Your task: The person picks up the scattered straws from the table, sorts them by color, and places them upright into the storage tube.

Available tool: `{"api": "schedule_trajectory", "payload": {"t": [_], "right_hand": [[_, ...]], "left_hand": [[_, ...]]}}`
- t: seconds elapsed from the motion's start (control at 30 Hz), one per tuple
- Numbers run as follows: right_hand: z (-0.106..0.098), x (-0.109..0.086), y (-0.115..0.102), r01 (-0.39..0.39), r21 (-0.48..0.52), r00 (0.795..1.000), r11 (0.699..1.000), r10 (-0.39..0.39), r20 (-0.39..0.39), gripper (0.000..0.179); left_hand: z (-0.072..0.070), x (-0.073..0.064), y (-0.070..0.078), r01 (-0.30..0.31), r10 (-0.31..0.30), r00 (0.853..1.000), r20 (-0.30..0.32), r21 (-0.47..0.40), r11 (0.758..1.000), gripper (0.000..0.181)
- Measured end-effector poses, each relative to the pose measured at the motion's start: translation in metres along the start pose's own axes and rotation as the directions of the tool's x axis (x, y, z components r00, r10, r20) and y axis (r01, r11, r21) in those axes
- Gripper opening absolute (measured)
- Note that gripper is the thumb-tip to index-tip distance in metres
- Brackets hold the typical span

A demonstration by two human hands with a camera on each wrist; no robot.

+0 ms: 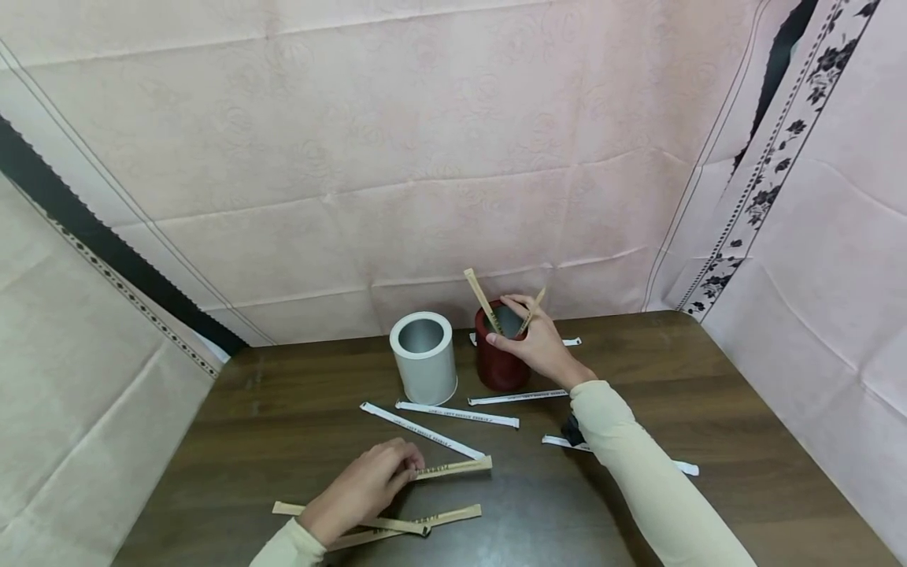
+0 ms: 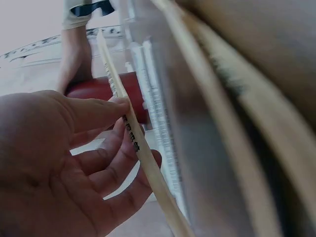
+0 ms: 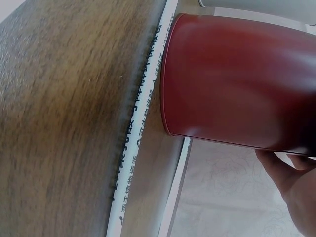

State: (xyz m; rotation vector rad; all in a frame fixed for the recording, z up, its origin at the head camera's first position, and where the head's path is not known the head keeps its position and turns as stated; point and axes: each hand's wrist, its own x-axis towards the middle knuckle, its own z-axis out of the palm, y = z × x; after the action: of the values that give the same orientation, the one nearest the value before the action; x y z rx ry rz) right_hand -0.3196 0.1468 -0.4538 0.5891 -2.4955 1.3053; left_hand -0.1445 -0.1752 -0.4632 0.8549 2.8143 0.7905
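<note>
My left hand [image 1: 372,484] pinches a slim tan paper-wrapped stick [image 1: 457,468] between thumb and fingertips, just above the table. In the left wrist view, dark print shows along this stick [image 2: 150,170]. My right hand [image 1: 536,339] grips the dark red cup [image 1: 499,366] around its top, thumb on the near side and fingers at the far rim. Two tan sticks lean up out of this cup, one stick [image 1: 478,291] at the left and another stick [image 1: 535,305] beside the right hand. In the right wrist view the red cup [image 3: 237,79] stands on the table.
A white cup [image 1: 428,374] stands left of the red one. Several white paper-wrapped straws [image 1: 460,413] lie across the wooden table [image 1: 283,425]. More tan sticks [image 1: 453,516] lie crossed under the left forearm. Pale patterned cloth [image 1: 425,157] hangs behind the table.
</note>
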Motion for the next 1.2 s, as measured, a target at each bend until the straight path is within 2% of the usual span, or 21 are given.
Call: {"api": "schedule_trajectory", "payload": {"t": [0.1, 0.23, 0.3, 0.37, 0.53, 0.7, 0.8, 0.87, 1.0, 1.07, 1.13, 1.2], "right_hand": [[0.0, 0.0, 0.0, 0.003, 0.002, 1.0, 1.0, -0.003, -0.005, 0.08], [0.001, 0.0, 0.0, 0.005, -0.003, 1.0, 1.0, -0.005, -0.003, 0.08], [0.0, 0.0, 0.0, 0.005, -0.007, 1.0, 1.0, -0.005, -0.002, 0.08], [0.0, 0.0, 0.0, 0.005, -0.009, 1.0, 1.0, -0.005, -0.003, 0.08], [0.0, 0.0, 0.0, 0.003, -0.007, 1.0, 1.0, -0.004, -0.006, 0.081], [0.001, 0.0, -0.003, 0.002, -0.003, 1.0, 1.0, -0.002, -0.002, 0.081], [0.001, 0.0, -0.005, 0.007, -0.003, 1.0, 1.0, -0.007, 0.002, 0.081], [0.001, 0.0, -0.006, 0.009, -0.003, 1.0, 1.0, -0.009, 0.002, 0.081], [0.0, 0.0, -0.006, 0.003, -0.008, 1.0, 1.0, -0.003, 0.007, 0.081], [0.0, 0.0, -0.006, -0.002, -0.007, 1.0, 1.0, 0.002, 0.011, 0.081], [-0.001, 0.0, -0.006, -0.006, -0.002, 1.0, 1.0, 0.006, 0.013, 0.081], [-0.002, 0.0, -0.006, -0.011, 0.003, 1.0, 1.0, 0.011, 0.01, 0.081]], "left_hand": [[-0.012, 0.004, 0.007, 0.013, -0.014, 0.999, -0.037, -0.027, 1.0, 0.014], [-0.028, 0.013, 0.018, 0.005, -0.018, 0.992, -0.123, -0.104, 0.995, 0.015], [-0.036, 0.019, 0.024, -0.015, -0.014, 0.981, -0.194, -0.149, 0.989, 0.016], [-0.046, 0.024, 0.031, -0.053, 0.0, 0.961, -0.276, -0.185, 0.981, 0.021], [-0.079, 0.042, 0.052, -0.132, 0.022, 0.895, -0.446, -0.217, 0.967, 0.031], [-0.109, 0.065, 0.085, -0.196, 0.034, 0.834, -0.551, -0.237, 0.951, 0.025], [-0.12, 0.083, 0.102, -0.256, 0.071, 0.796, -0.601, -0.229, 0.939, 0.023], [-0.126, 0.097, 0.11, -0.302, 0.098, 0.762, -0.641, -0.217, 0.928, 0.022], [-0.133, 0.125, 0.12, -0.367, 0.123, 0.67, -0.732, -0.182, 0.912, 0.021], [-0.134, 0.138, 0.122, -0.386, 0.119, 0.634, -0.764, -0.179, 0.905, 0.022], [-0.133, 0.15, 0.122, -0.411, 0.116, 0.615, -0.78, -0.191, 0.892, 0.024], [-0.13, 0.16, 0.119, -0.421, 0.109, 0.616, -0.78, -0.209, 0.883, 0.026]]}}
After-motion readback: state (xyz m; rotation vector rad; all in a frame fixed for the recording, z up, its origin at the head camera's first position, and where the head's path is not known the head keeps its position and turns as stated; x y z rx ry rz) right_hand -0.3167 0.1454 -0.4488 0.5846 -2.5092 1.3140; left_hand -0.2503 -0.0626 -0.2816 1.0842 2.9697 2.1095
